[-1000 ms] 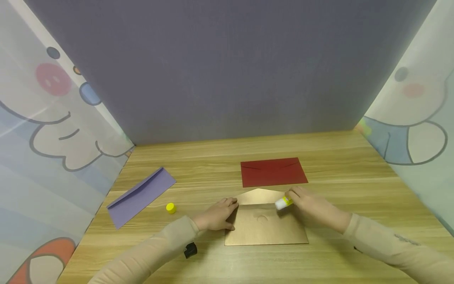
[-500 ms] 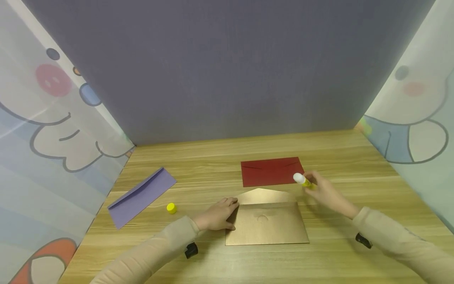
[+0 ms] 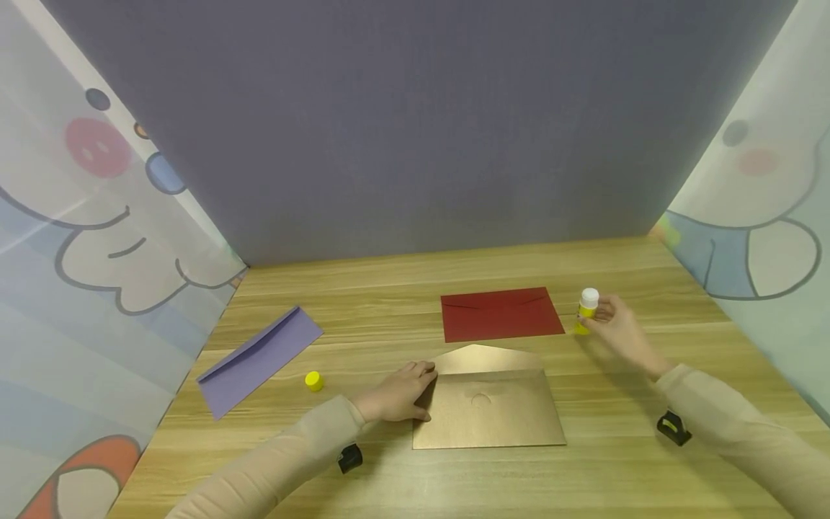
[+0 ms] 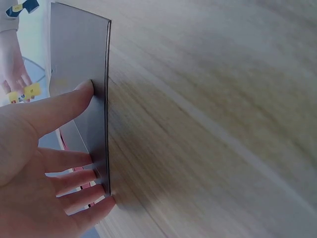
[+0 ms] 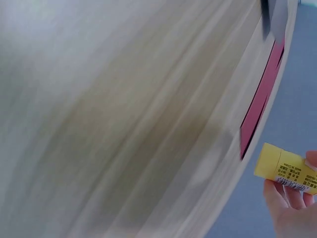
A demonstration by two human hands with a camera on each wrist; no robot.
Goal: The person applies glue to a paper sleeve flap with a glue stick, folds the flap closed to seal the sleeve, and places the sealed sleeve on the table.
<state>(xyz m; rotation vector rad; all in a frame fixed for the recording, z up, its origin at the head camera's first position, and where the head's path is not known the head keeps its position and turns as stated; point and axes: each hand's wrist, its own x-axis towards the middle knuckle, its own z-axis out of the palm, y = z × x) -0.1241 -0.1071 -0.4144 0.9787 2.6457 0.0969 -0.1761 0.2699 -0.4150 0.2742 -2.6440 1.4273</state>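
A gold envelope (image 3: 489, 418) lies flat in front, its pointed flap folded out on the far side. On its left edge rests my left hand (image 3: 397, 394); in the left wrist view the thumb lies on the envelope's face (image 4: 79, 54) and the fingers reach across its side edge. To the right of the red envelope, my right hand (image 3: 625, 337) pinches a glue stick (image 3: 587, 310) between thumb and fingers. The stick stands upright, uncapped, white end up. Its yellow printed body (image 5: 285, 166) shows in the right wrist view.
Behind the gold envelope lies a red envelope (image 3: 499, 316). A purple envelope (image 3: 262, 360) sits slanted at the left, with a small yellow cap (image 3: 314, 380) between it and my left hand. A grey panel (image 3: 441, 144) closes off the table's back edge.
My right hand has carried the glue stick from over the gold envelope away to the right and back, tipping it from slanted to upright. The left hand stays in place.
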